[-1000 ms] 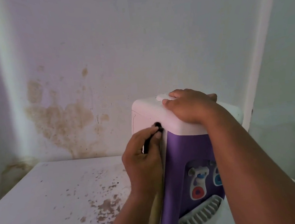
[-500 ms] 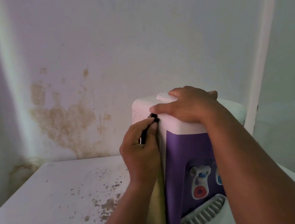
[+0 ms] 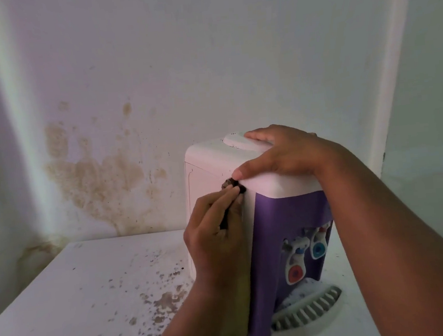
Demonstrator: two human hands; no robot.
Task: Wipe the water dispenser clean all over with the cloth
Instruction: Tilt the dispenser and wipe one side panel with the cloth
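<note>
- A water dispenser [image 3: 286, 215] stands on a stained table [image 3: 66, 302].
- The left hand [image 3: 215, 238], fingers closed on a dark cloth [image 3: 232, 185], has risen to the upper edge.
- The right hand [image 3: 281, 154] lies flat on top, steadying it; the side looks nearly wiped.

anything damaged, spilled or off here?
Yes. The wall behind has a big brown damp-looking stain, and the tabletop is speckled with brown flecks left of the dispenser. The dispenser stands upright and looks intact. The left hand pinches a small dark thing, not clearly a cloth.
</note>
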